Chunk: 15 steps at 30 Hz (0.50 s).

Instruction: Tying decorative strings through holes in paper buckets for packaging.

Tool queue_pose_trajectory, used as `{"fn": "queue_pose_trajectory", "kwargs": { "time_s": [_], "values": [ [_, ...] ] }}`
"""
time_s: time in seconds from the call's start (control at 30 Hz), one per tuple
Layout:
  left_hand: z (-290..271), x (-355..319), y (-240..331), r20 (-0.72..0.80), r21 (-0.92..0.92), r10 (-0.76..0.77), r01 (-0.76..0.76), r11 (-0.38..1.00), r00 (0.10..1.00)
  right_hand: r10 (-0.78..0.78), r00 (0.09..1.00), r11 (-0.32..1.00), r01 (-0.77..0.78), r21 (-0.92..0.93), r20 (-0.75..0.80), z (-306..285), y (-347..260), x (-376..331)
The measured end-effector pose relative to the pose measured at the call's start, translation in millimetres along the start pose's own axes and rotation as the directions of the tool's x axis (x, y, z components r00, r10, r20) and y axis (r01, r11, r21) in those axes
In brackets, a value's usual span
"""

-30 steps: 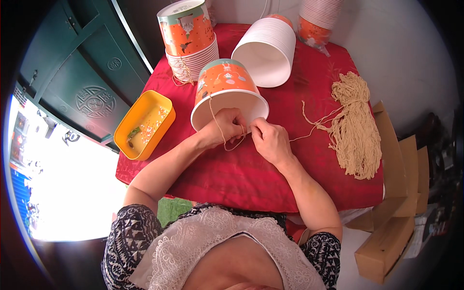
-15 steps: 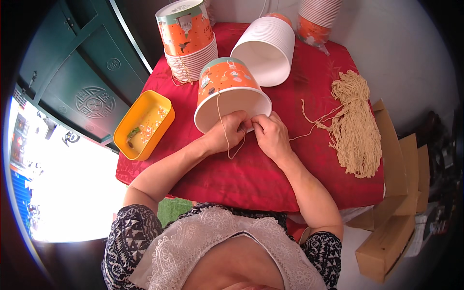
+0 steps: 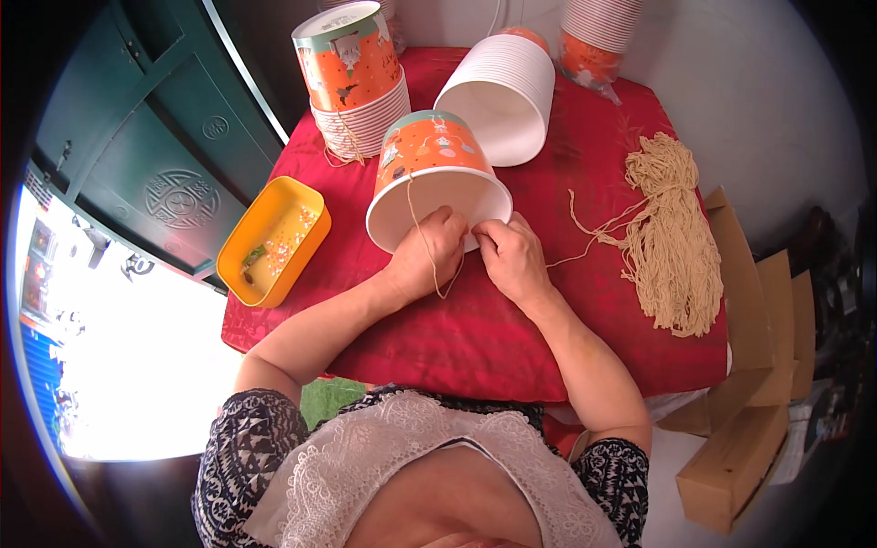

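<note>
My left hand (image 3: pixel 427 254) and right hand (image 3: pixel 512 258) meet at the rim of the tipped bucket (image 3: pixel 434 178), fingers pinched shut on a string (image 3: pixel 422 239) over the worktop (image 3: pixel 475 329).

place: home workshop | signs: stacked paper buckets (image 3: pixel 358 100), string bundle (image 3: pixel 671 247), cardboard boxes (image 3: pixel 740 429), red-clothed table (image 3: pixel 512 338)

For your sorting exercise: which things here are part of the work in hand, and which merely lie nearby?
In use: left hand, right hand, orange paper bucket, string.

Lying about: string bundle, yellow tray, bucket stacks, cardboard boxes.
</note>
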State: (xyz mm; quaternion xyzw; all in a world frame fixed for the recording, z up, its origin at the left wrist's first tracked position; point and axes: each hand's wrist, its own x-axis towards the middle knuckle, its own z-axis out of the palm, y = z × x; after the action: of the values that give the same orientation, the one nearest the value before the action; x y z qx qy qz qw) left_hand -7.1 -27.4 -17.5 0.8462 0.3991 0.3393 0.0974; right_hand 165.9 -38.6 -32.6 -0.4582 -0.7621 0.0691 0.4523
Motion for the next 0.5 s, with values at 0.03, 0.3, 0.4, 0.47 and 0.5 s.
{"fn": "queue_pose_trajectory", "kwargs": {
  "time_s": [0.03, 0.3, 0.4, 0.47, 0.5],
  "values": [
    [-0.8, -0.5, 0.5, 0.020, 0.051, 0.000, -0.001, 0.999, 1.000, 0.005, 1.000, 1.000, -0.005, -0.003, 0.004, -0.3, -0.6, 0.1],
    [-1.6, -2.6, -4.2, 0.004, -0.066, -0.025, 0.025, 0.998, 1.000, 0.032, 0.999, 0.999, -0.032, -0.013, 0.027, -6.2, -7.6, -0.2],
    [-1.3, -3.5, -6.9, -0.003, -0.100, -0.019, 0.018, 0.995, 1.000, 0.035, 0.998, 0.999, -0.035, -0.001, 0.061, -7.7, -8.6, -1.5],
    [-1.9, -3.7, -6.8, 0.007, -0.108, -0.021, 0.022, 0.994, 1.000, 0.031, 0.996, 1.000, -0.031, -0.001, 0.085, -8.0, -9.1, -1.4],
    [-2.7, -4.2, -6.1, 0.013, -0.104, -0.031, 0.032, 0.994, 0.999, 0.025, 0.995, 1.000, -0.025, -0.005, 0.094, -7.9, -9.4, -1.2]
  ]
}}
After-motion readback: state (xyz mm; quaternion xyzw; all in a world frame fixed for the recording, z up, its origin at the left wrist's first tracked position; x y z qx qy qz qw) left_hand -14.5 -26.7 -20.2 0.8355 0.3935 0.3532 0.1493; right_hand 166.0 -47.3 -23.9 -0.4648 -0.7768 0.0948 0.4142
